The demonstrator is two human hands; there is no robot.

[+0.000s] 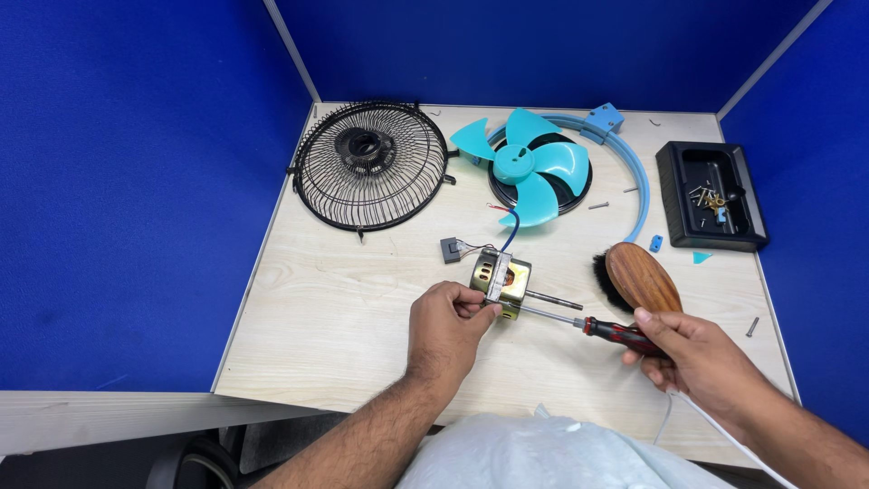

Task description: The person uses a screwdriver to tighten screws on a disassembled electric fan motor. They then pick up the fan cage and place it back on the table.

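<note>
**Hands working a screwdriver into a small fan motor**

While the left hand [446, 328] pinches the brass-coloured fan motor [501, 276] between closed fingertips near the middle of the pale wooden table [335, 308], the right hand [692, 349] is wrapped fully around the red-and-black handle of a screwdriver [579, 321], whose tip touches the motor's near side. The motor's shaft points right, and its wires run back toward a teal fan blade [532, 167]. A black wire grille [367, 163] lies far left, a wooden brush [638, 276] just beside the right hand, and a black tray [711, 195] holding screws far right. The light pinch may let the motor twist, so the tip could slip toward the fingers or the wires.
</note>
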